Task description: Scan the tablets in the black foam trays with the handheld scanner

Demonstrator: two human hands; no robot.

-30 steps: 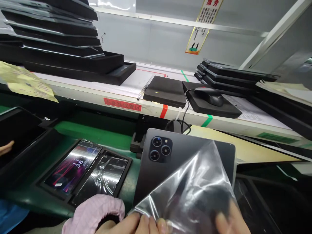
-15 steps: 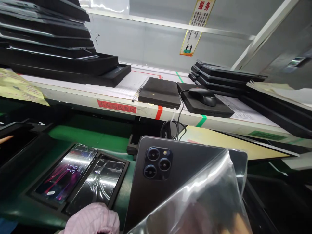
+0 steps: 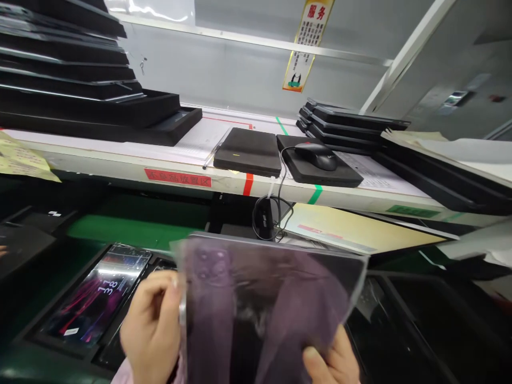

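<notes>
A dark tablet (image 3: 338, 272) stands tilted up before me, its back with the camera cluster facing me. Clear plastic film (image 3: 214, 304) lies over that back, reaching slightly past the left edge, and the cameras show dimly through it. My left hand (image 3: 154, 320) pinches the film at the tablet's upper left side. At the lower right, my right hand (image 3: 334, 357) grips the tablet, thumb on the film-covered back and fingers around the edge. Behind my left hand lies a phone with a lit screen (image 3: 102, 293) in a black tray; a second device beside it is mostly hidden.
Above the green bench mat (image 3: 132, 229) runs a white shelf (image 3: 236, 184). It carries stacked black trays (image 3: 100, 120), two black foam blocks, a computer mouse (image 3: 316, 156) and more trays at the right. A cable (image 3: 286, 213) hangs below the shelf edge. Dark trays (image 3: 400, 320) lie right of the tablet.
The film, earlier lifted diagonally off the cameras, now spreads across the tablet's back. My left hand has come up to its left edge. The view has shifted slightly to the right.
</notes>
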